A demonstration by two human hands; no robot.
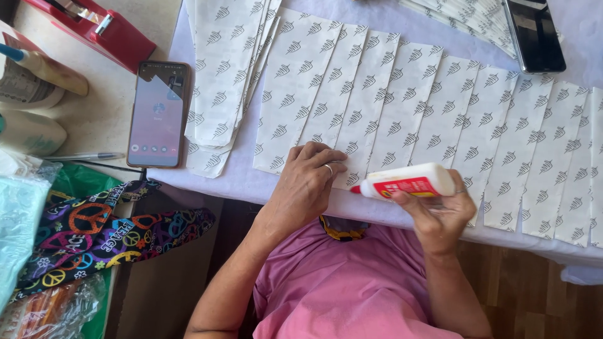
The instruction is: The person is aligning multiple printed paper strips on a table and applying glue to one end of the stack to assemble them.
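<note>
The left hand [311,179] lay flat, fingers [326,155] pressed together, on the near ends of the overlapping patterned paper sheets [402,107] fanned across the white table [239,185]. At three o'clock from it, the right hand [440,210] gripped a white glue bottle [408,182], fingers curled around it, red tip pointing to nine o'clock. A phone [158,114] lay at ten o'clock.

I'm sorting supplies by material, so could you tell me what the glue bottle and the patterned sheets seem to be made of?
The glue bottle in the right hand looks like smooth, slightly glossy white plastic with a red tip. The patterned sheets under the left hand look like thin matte paper: flat, crisp-edged, overlapping.
</note>
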